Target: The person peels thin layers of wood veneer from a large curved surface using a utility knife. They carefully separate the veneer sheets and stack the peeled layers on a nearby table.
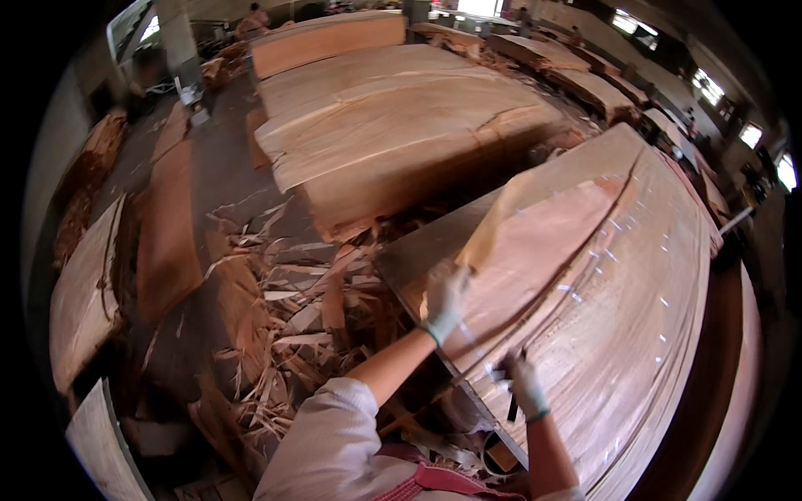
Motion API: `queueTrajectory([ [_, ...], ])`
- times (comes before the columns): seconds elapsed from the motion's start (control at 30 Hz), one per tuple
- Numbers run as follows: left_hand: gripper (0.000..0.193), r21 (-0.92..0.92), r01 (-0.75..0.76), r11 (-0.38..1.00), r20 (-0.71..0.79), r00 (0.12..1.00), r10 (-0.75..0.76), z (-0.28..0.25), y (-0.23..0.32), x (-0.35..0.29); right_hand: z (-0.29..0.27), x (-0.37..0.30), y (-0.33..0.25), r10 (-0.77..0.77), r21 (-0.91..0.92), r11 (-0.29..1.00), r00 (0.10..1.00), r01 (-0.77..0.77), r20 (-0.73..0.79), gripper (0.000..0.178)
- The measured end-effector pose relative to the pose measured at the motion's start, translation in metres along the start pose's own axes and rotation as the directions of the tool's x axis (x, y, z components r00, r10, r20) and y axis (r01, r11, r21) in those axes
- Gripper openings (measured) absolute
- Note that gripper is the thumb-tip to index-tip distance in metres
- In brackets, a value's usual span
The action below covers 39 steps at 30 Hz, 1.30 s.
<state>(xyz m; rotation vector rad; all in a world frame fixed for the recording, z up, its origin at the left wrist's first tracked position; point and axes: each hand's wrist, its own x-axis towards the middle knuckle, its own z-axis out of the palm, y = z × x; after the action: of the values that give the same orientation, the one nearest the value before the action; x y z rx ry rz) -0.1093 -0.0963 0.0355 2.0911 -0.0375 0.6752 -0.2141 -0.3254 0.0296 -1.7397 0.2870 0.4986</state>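
Observation:
My left hand [445, 301], in a pale glove, is closed at the near end of a thin yellowish strip of wood veneer [493, 230] that stands up from the surface; the fingers are partly blurred. In my right hand [526, 388], also gloved, is a small dark tool [508, 366] whose kind I cannot make out. A thin whitish line, perhaps tape, runs between the two hands. Below them lies a large pale veneer sheet [643, 284] with short white tape pieces along dark seams. A pinkish bare patch [551, 250] shows beside the strip.
Torn veneer scraps [292, 334] cover the floor at left. A tall veneer stack [401, 117] stands beyond the table. Long boards [167, 234] lie farther left, and more stacks [585, 88] line the far right. A round container [499, 455] sits under the table's near edge.

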Motion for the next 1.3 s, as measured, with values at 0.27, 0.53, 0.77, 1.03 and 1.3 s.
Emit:
queueTrajectory([
  [0.27,0.035,-0.029,-0.358,0.933,0.286,0.892,0.351,-0.031,0.083,-0.109,-0.053,0.031,-0.01,-0.099,0.248,0.948,0.925,0.199,-0.366,0.016],
  [0.53,0.033,0.233,0.902,0.364,0.919,-0.082,-0.387,-0.06,-0.03,-0.231,-0.172,-0.018,0.176,0.091,0.229,0.969,0.74,0.087,-0.666,0.008],
  [0.77,0.025,0.034,0.981,0.193,0.978,0.008,-0.21,-0.027,0.016,-0.202,-0.15,-0.046,0.213,0.199,0.252,0.967,0.727,-0.037,-0.657,0.014],
  [1.03,0.015,0.004,0.892,0.452,0.911,0.183,-0.369,-0.037,0.015,-0.171,-0.116,-0.075,0.14,0.28,0.12,0.959,0.913,-0.255,-0.296,0.03],
  [1.3,0.022,-0.077,0.726,0.684,0.913,0.327,-0.244,-0.014,0.155,-0.2,-0.079,-0.09,0.028,-0.087,0.436,0.861,0.92,0.262,-0.382,0.037],
])
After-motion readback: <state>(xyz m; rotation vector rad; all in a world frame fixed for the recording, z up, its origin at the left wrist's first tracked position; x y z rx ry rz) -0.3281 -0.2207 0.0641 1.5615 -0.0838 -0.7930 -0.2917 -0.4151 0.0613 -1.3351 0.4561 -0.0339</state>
